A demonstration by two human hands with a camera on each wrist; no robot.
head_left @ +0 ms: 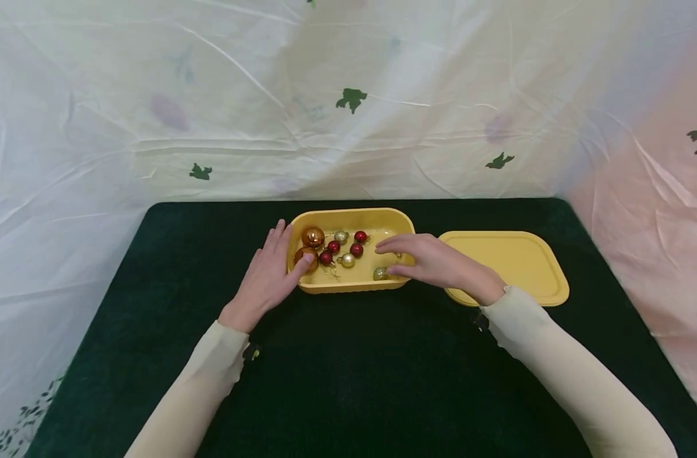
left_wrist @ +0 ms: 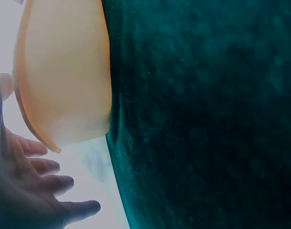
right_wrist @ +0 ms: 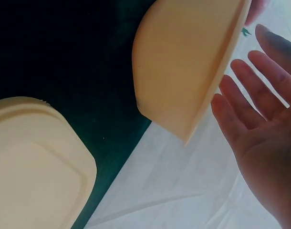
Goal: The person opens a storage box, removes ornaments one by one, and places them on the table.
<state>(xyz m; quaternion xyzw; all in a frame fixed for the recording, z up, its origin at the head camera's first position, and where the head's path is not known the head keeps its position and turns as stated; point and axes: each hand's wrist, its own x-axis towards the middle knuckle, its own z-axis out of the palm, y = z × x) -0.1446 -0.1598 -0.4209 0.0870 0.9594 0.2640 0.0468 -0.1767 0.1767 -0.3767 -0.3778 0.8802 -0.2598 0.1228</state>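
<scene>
A yellow plastic box [head_left: 356,285] holds several small Christmas baubles. Two larger copper baubles [head_left: 313,237] lie at its left end, with small red baubles [head_left: 356,250] and pale gold baubles [head_left: 347,259] around the middle. My left hand [head_left: 268,270] is at the box's left end, fingers straight along the outside and thumb over the rim by the nearer copper bauble. Over the right end hovers my right hand [head_left: 431,259], its fingers spread and slightly bent with nothing between them. A glittery gold bauble [head_left: 380,273] lies below its thumb; the hand partly hides that end.
A yellow lid [head_left: 514,264] lies flat to the right of the box, partly behind my right forearm. Dark green cloth [head_left: 348,369] covers the table. Pale patterned fabric [head_left: 348,152] hangs behind the table and at its sides.
</scene>
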